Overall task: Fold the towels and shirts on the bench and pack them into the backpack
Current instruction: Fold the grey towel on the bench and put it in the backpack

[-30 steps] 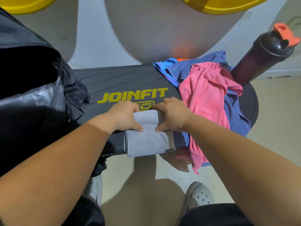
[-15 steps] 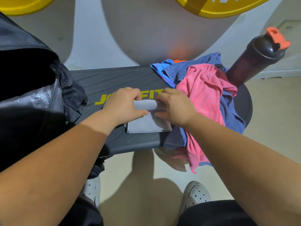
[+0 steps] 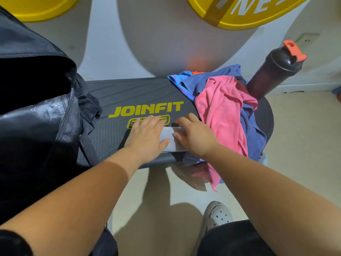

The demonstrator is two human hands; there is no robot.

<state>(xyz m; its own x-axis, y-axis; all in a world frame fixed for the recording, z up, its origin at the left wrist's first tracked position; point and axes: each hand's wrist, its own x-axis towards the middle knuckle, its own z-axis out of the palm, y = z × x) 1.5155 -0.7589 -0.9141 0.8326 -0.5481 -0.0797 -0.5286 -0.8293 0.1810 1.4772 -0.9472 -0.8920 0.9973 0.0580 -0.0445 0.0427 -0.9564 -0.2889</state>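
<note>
Grey soft towel [image 3: 170,140], folded small, is pressed flat on the black padded bench [image 3: 129,93].
Neither grip is closed: left hand [image 3: 145,139] and right hand [image 3: 196,140] are laid open on it. Judged light and limp, it is best pinched along its folded edges.

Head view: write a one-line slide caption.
Folded grey towel pressed on the black JOINFIT bench by left hand and right hand, between open black backpack and heaped pink and blue clothes.
</note>
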